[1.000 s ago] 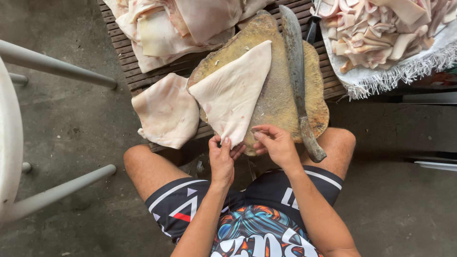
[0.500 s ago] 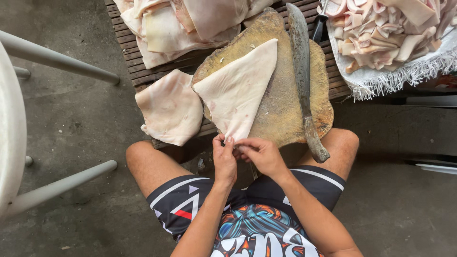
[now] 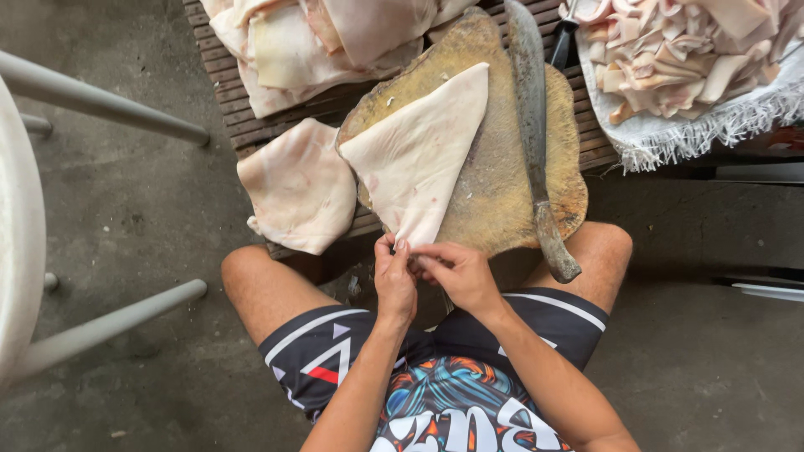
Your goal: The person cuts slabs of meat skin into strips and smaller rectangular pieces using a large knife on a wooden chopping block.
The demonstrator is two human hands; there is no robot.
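Observation:
A pale triangular slab of pork skin [image 3: 423, 155] lies on a round, worn wooden chopping block [image 3: 502, 180], its narrow tip hanging over the near edge. My left hand [image 3: 394, 280] and my right hand [image 3: 456, 272] meet just below that tip, fingertips pinched together at it. A long cleaver [image 3: 536, 134] with a wooden handle rests on the block's right side, handle toward my right knee. Neither hand touches the cleaver.
A second skin slab [image 3: 297, 184] lies left of the block on a slatted wooden pallet [image 3: 243, 117]. More slabs [image 3: 310, 42] are piled at the back. A white woven sack [image 3: 695, 125] at right holds several cut pieces. A metal frame [image 3: 100, 100] stands left.
My right hand has slid left from the block's near edge to meet my left hand at the slab's tip. The view shifted slightly; the slab and cleaver stayed put.

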